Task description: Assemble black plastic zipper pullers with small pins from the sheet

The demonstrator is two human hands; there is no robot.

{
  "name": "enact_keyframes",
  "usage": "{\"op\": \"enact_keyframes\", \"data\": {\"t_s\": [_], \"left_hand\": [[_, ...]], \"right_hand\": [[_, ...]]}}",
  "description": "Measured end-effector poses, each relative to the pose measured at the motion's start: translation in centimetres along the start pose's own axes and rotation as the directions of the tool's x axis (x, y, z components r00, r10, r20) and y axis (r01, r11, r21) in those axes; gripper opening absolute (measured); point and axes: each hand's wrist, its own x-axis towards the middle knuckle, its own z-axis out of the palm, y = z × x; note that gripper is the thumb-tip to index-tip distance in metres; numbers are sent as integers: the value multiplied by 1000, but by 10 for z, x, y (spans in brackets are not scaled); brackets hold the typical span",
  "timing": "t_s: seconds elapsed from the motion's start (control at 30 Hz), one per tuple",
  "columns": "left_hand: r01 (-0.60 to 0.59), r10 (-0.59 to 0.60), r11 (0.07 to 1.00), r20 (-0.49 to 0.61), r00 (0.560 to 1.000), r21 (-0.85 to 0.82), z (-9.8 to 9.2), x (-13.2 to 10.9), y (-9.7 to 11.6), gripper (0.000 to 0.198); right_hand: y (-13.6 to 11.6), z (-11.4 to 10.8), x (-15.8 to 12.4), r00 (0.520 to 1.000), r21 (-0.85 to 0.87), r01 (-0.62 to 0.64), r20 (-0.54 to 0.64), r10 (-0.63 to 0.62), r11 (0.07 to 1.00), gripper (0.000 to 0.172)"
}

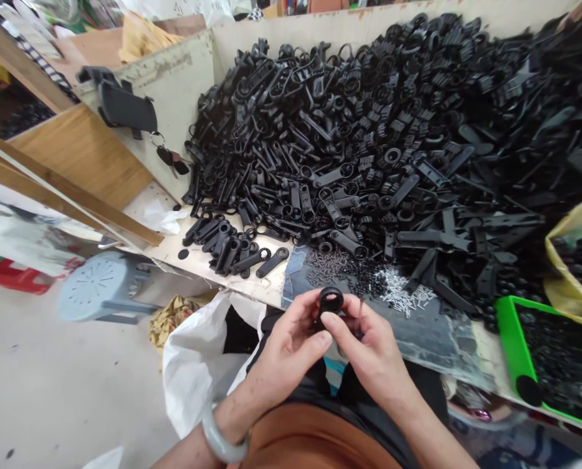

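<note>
Between my two hands, close to my body, is a black plastic arm with a ring end (pixel 331 299). My left hand (pixel 295 332) grips it from the left, thumb along its lower part. From the other side my right hand (pixel 369 339) pinches the same part, thumb just below the ring. The fingers hide most of its lower length. Beyond the hands, small dark screws (pixel 327 266) and a heap of silvery pins (pixel 403 290) lie on a worn blue cloth (pixel 295 273). Finished-looking black arms (pixel 230 244) lie grouped at the table's left front edge.
A large pile of black plastic parts (pixel 320 130) fills the bench against its back board. At the right stands a green tray (pixel 510 339) of small black pieces beside a yellow bag (pixel 559 260). A white sack (pixel 193 358) hangs below the edge; a blue stool (pixel 96 283) stands left.
</note>
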Motion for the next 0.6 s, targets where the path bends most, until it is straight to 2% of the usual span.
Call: {"op": "enact_keyframes", "data": {"t_s": [0.07,0.17,0.33,0.6], "left_hand": [[23,-23,1000,-14,1000,1,1,2,3,44],[97,-97,995,-22,995,-16,1,5,4,39],[176,-176,984,1,984,-38,-4,3,5,33],[228,-230,967,1,973,115,-6,2,7,37]], "right_hand": [[2,-2,-2,1000,-50,27,13,-27,998,26],[5,-4,-5,998,-64,-2,55,5,998,28],[8,-4,-11,990,3,-63,129,62,998,31],[8,1,-8,977,146,-169,153,146,975,32]]}}
